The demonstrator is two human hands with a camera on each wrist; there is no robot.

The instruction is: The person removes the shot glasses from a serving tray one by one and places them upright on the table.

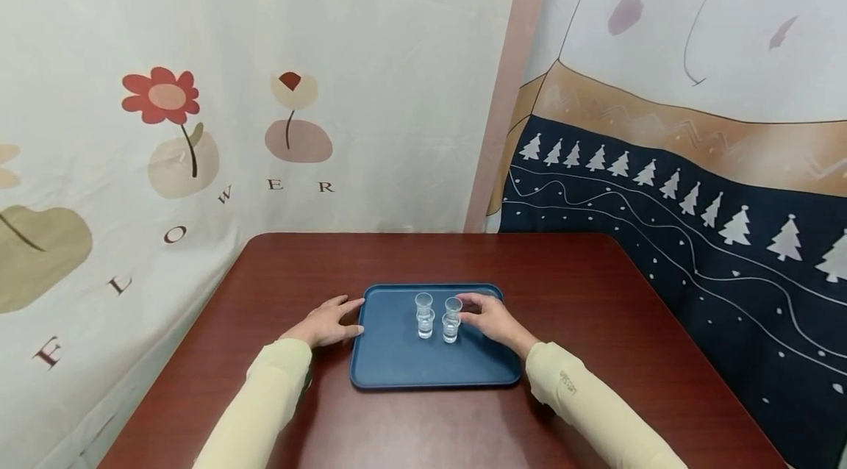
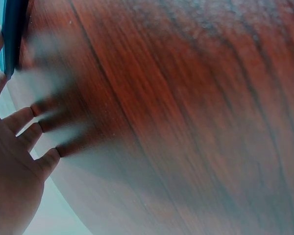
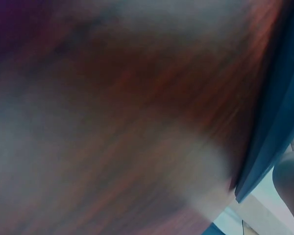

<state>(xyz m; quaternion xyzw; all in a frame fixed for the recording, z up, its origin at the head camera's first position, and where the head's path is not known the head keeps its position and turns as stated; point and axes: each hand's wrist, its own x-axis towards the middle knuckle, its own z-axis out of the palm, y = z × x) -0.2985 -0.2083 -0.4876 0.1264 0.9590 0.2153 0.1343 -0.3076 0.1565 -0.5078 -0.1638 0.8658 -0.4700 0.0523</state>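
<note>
Sleeves (image 1: 602,399): pale yellow, nearest the head camera, one rising into the picture on each side.
Right hand (image 1: 492,318): thumb and forefinger curl at the right side of the upper right glass (image 1: 453,305), apparently pinching it; the exact contact is too small to be sure, and the right wrist view does not show it.
Left hand (image 1: 324,322): fingers spread and fairly straight, forefinger and thumb against the tray's left edge, the other fingertips down by the table, as the left wrist view shows.
Glasses: four small clear ones in two pairs, all on the tray, right of its middle. Upper left glass (image 1: 423,300) and lower left glass (image 1: 426,325) overlap, as do the right-hand one and the lower right glass (image 1: 451,331); stacked or one behind the other, I cannot tell.
Step in hand: likely placing or picking up that one glass while the other hand steadies the tray.
Next move calls for: if releasing, parting the fingers evenly so its neighbours are not nudged; if lifting, going straight up first.
Tray (image 1: 390,370): blue, flat on the table.
Table (image 1: 304,256): reddish-brown, wood-grained.
Beyond: flower-printed cloth (image 1: 397,87) and tree-printed cloth (image 1: 662,234).
</note>
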